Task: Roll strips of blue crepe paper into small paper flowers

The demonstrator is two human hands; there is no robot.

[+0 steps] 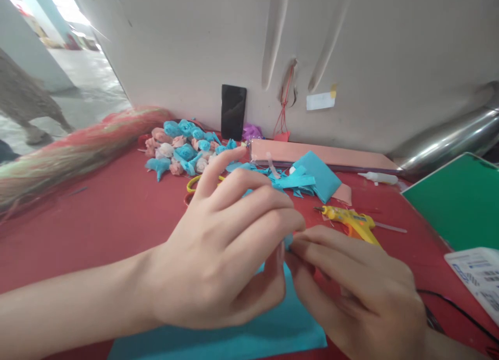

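Observation:
My left hand (230, 245) reaches across the middle, its thumb and fingers closed in a pinch on a small piece of blue crepe paper (288, 241). From the right, my right hand (358, 287) pinches the same piece, fingertips nearly meeting those of the left. Most of the piece is hidden by the fingers. Below both hands lies a flat blue crepe paper sheet (218, 342). Behind my left hand, scissors with yellow handles (194, 183) are partly covered. A yellow glue gun (351, 219) rests just beyond my right hand.
Blue, pink and white paper flowers (187, 149) are heaped at the back left. Blue strips (294, 180) and a folded blue square (317, 175) lie behind my hands. A phone (233, 112) leans on the wall. At right are a white bottle (378, 178) and a green board (460, 204).

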